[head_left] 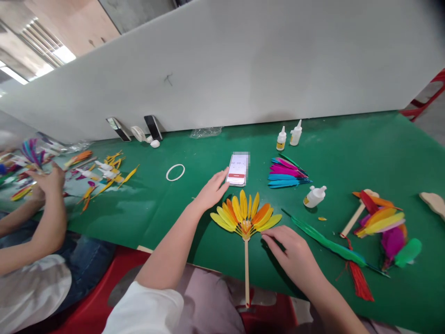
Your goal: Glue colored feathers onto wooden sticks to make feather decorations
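My left hand [210,191], fingers stretched out, touches the left edge of a phone [237,170] lying face up with its screen lit. A fan of yellow and orange feathers [242,211] with a wooden handle [247,273] lies in front of me, its handle reaching past the table edge. Just right of the fan's lower feathers is my right hand [288,248]. Its thumb and index fingertips come together, and anything between them is too small to make out. Pink and blue feathers [287,172] lie beyond this hand, by a white glue bottle [314,197].
Two more glue bottles [281,139] stand near the partition [243,60]. On the right lie a green feather strip [330,239], a red tassel [360,280] and mixed feathers [382,222]. A white ring [175,172] lies left. Another person's hands [52,181] hold feathers further left.
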`<state>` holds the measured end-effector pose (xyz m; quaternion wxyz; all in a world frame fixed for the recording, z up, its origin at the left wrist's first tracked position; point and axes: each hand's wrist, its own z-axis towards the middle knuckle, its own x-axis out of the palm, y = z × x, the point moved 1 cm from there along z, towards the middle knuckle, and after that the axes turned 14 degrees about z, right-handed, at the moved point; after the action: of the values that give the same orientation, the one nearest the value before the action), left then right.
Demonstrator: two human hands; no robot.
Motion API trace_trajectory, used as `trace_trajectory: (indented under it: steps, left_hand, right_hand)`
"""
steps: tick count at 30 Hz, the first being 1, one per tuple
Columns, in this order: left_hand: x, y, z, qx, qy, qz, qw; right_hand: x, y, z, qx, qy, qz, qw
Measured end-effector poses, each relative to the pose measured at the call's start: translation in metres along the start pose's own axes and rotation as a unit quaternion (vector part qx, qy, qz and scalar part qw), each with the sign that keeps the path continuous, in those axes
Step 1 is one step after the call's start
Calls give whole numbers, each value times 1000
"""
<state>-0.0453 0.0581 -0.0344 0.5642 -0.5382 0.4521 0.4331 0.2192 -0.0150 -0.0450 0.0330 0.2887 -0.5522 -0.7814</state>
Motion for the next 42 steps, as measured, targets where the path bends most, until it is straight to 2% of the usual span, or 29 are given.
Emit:
trace_trajectory:
  steps: [2, 5, 7, 9, 13, 15, 17, 19, 21, 27, 33, 35, 40, 42]
  left_hand:
    - [-5, 2, -1, -56, -80, -108, 989]
    - [-4, 2, -6, -132, -208, -254, 935]
    - [1, 0, -10, -154, -255, -282, 912]
    - [6, -1, -16, -167, -270, -262, 912]
    - [9, 0, -19, -164, -242, -176, 940]
    - [5, -1, -12, -121, -221, -108, 962]
    - [3, -3, 0, -47, -183, -15, 982]
    - [3, -5, 13, 6, -138, 53, 989]
    - [6, -5, 22, 29, -103, 86, 991]
    - [13, -7, 28, 54, -80, 95, 991]
    - [17, -8, 32, 53, -53, 93, 993]
    - [17, -7, 32, 50, -62, 79, 994]
    - [11, 3, 33, 17, -123, 11, 992]
    - [8, 7, 36, -1, -119, 2, 993]
  right_hand:
    - [1, -2, -1, 1, 2, -7, 1000]
    - [2, -6, -1, -2, -4, -18, 1000]
    - [4, -10, -2, -2, -19, -27, 999]
    - [4, -14, -3, 4, -38, -36, 999]
    - [6, -21, -4, 25, -54, -54, 997]
    - [7, -22, -5, 36, -53, -55, 996]
    - [8, -23, -5, 51, -54, -51, 996]
    - [8, -24, -5, 69, -55, -43, 995]
    - [8, -24, -5, 85, -52, -35, 994]
    - [8, -26, -4, 101, -48, -16, 994]
    - [8, -25, -4, 96, -53, -20, 994]
    - [8, -25, -4, 93, -54, -20, 994]
    - [8, -24, -3, 92, -54, -18, 994]
    - [8, -24, -3, 91, -52, -19, 994]
